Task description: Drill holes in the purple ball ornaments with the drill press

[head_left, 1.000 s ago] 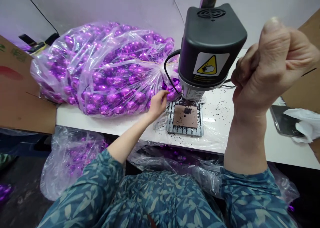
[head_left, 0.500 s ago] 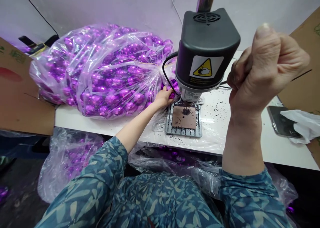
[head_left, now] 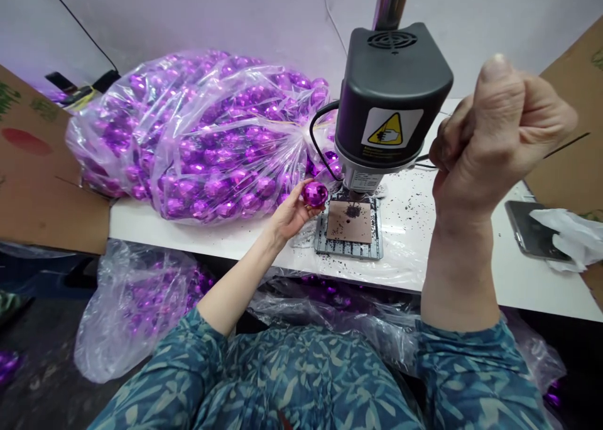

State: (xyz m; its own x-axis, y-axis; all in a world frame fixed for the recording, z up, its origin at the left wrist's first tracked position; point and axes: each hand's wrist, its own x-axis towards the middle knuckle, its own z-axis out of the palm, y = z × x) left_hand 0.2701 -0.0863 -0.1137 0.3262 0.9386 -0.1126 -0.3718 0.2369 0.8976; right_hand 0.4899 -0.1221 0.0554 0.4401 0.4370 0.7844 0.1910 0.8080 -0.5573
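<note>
In the head view, the left hand (head_left: pixel 293 213) has drawn back from beside the machine's cable and now has a shiny purple faceted ball (head_left: pixel 315 194) in it; half a second ago it was reaching in among the balls there. The right hand (head_left: pixel 499 122) has hardly moved.

The left thumb and fingers close around the ball, palm turned up, just left of the square brown board (head_left: pixel 349 221). The right hand is curled into a fist beside the black motor housing with a yellow warning label (head_left: pixel 393 97); whether it grips anything cannot be told.

The board, dotted with dark shavings and marked by a small dark hole, lies on a grey slotted metal base (head_left: pixel 374 250) under the housing. More shavings are scattered over the white tabletop (head_left: pixel 516 279). A large clear plastic bag full of purple balls (head_left: pixel 198 141) lies to the left, gathered at its neck near the black cable (head_left: pixel 313 135). At the right, a black phone (head_left: pixel 534 232) lies partly under crumpled white tissue (head_left: pixel 572 235).
</note>
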